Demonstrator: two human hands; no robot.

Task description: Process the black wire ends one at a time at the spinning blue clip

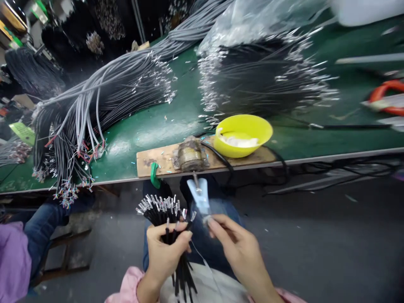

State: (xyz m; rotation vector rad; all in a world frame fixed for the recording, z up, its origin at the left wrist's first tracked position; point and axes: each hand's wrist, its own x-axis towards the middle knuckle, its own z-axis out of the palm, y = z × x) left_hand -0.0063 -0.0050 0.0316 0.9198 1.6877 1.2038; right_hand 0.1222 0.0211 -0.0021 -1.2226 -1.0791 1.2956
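Note:
My left hand [164, 248] is closed around a bundle of black cables [167, 219] with stripped silvery ends fanned out upward. My right hand [235, 246] pinches one thin wire end at its fingertips, just below a pale blue piece [198, 195] fixed to a small motor [189, 156]. The motor sits on a wooden board [158, 159] clamped to the bench edge by a green clamp [154, 174]. A yellow bowl [243, 134] with white paste stands on the board's right end.
The green bench [151, 126] carries a large grey cable bundle [104, 101] at the left and a black cable stack [259, 80] under clear plastic behind the bowl. An orange tool [388, 99] lies far right. Another person's sleeve and jeans [25, 248] are at the left.

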